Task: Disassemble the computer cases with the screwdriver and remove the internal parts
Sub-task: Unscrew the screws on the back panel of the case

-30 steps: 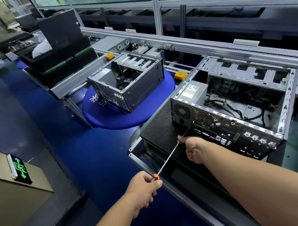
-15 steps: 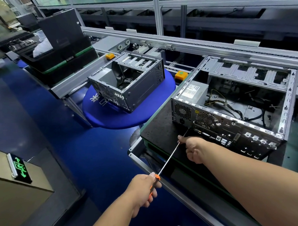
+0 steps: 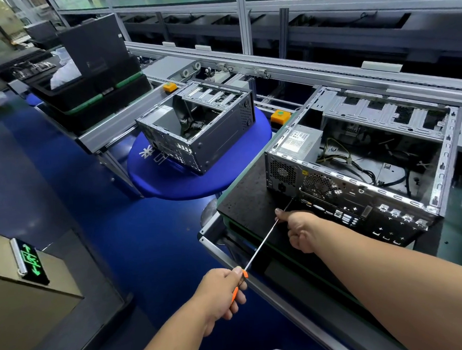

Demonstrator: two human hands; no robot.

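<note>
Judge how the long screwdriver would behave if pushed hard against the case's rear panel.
The screwdriver has a long thin shaft, so it would probably flex. The right hand guiding it near the tip likely limits slipping. The left hand grips the orange handle.

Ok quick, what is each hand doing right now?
Left hand: grips the screwdriver by its orange handle.
Right hand: fingers curled, thumb against the screwdriver's shaft, guiding it.

Open grey computer case [image 3: 357, 174], side panel off, lying on a black mat, rear ports toward the viewer, power supply [image 3: 300, 142] and loose cables [image 3: 356, 164] inside. Long thin screwdriver [image 3: 264, 242], orange handle, tip at the rear panel. Second case [image 3: 196, 131], smaller, nearly gutted, beyond to the left.
</note>
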